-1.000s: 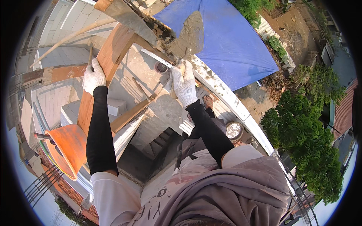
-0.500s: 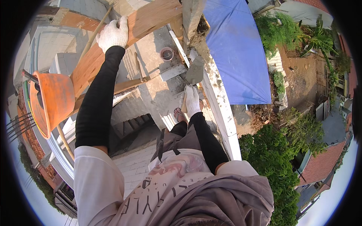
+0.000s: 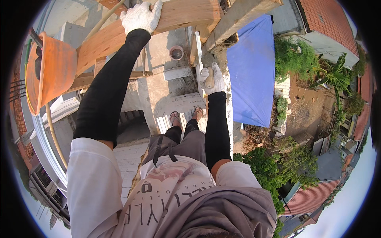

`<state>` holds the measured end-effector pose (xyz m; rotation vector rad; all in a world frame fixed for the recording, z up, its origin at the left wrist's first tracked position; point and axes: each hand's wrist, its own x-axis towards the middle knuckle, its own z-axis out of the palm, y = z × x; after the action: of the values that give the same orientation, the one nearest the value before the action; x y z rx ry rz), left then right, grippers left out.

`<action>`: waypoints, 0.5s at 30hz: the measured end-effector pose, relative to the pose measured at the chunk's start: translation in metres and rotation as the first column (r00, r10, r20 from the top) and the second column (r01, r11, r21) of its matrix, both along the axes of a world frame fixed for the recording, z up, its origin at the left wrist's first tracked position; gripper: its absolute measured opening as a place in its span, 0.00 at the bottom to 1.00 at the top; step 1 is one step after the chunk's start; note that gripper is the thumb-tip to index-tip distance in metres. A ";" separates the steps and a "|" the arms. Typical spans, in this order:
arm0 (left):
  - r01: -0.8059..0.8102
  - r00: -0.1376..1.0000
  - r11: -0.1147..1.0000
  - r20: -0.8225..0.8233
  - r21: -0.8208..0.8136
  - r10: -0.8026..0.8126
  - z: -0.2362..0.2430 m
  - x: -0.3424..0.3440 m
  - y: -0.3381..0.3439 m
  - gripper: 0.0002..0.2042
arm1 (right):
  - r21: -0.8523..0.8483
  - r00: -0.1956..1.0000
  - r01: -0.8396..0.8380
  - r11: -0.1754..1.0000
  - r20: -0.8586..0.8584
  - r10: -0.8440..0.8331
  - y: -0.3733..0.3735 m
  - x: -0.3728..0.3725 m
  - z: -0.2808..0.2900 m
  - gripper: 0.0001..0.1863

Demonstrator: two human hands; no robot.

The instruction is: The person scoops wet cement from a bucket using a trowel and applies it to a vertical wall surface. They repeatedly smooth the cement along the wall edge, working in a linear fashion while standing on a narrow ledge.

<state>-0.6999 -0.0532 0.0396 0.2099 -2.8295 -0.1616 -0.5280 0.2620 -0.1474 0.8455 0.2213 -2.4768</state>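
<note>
My left hand (image 3: pixel 141 18), in a white knit glove, grips the upper edge of a long wooden board (image 3: pixel 104 39), its fingers curled over it. My right hand (image 3: pixel 218 81), gloved the same way, is closed round the wooden handle of a trowel (image 3: pixel 209 77). The trowel's grey blade points away from me, against the top of a narrow, mortar-smeared wall (image 3: pixel 220 59). Part of the blade blends into the mortar. Left of the board hangs or stands an orange bucket (image 3: pixel 59 73), tilted toward the left, with a dark handle sticking out of it.
A concrete beam (image 3: pixel 242 22) slants above the wall. A blue tarp (image 3: pixel 252 75) spreads to the right, with trees (image 3: pixel 258 166) and tiled roofs beyond. Far below lie a small round pail (image 3: pixel 176 52) and a dark stair opening (image 3: pixel 135 126). My sandalled feet (image 3: pixel 174 118) stand high up.
My right hand has lifted and moved forward with the trowel, its handle now turned up toward me. My left hand has shifted right along the board. The view has swung, showing both feet.
</note>
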 end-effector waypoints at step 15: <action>-0.020 0.999 0.999 -0.035 -0.031 0.019 -0.002 0.002 0.008 0.30 | 0.726 0.734 0.108 -0.679 0.402 0.547 0.045 0.026 0.048 0.28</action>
<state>-0.6975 -0.0453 0.0374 0.2256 -2.7925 -0.1153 -0.5016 0.3074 -0.0998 0.3886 2.8552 -0.6871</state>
